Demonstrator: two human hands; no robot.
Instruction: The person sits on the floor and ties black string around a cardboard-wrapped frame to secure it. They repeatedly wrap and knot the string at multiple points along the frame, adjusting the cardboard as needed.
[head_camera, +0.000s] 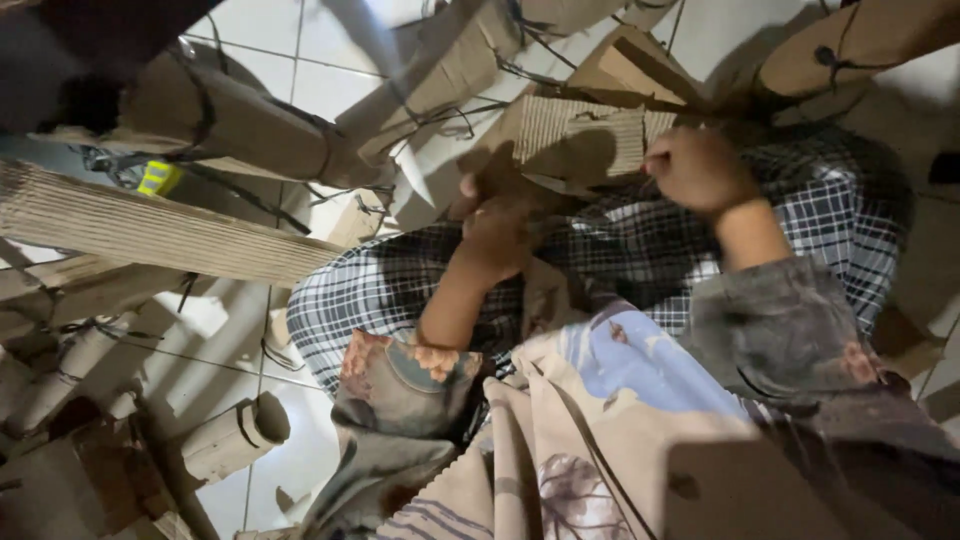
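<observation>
A small piece of brown corrugated cardboard (590, 140) lies across my lap, over checked trousers (640, 250). My left hand (497, 222) grips its left, shadowed end with fingers curled. On the right edge, my right hand (697, 168) is closed on the cardboard with the knuckles up. Both forearms reach forward from patterned sleeves. The underside of the cardboard is hidden.
Rolled cardboard tubes tied with dark string (235, 125) lie around on the white tiled floor (260, 60). A long corrugated sheet (150, 235) stretches across the left. A tied roll (235, 437) sits at lower left. More rolls (860, 45) lie at top right. A yellow-green object (158, 178) is by the left.
</observation>
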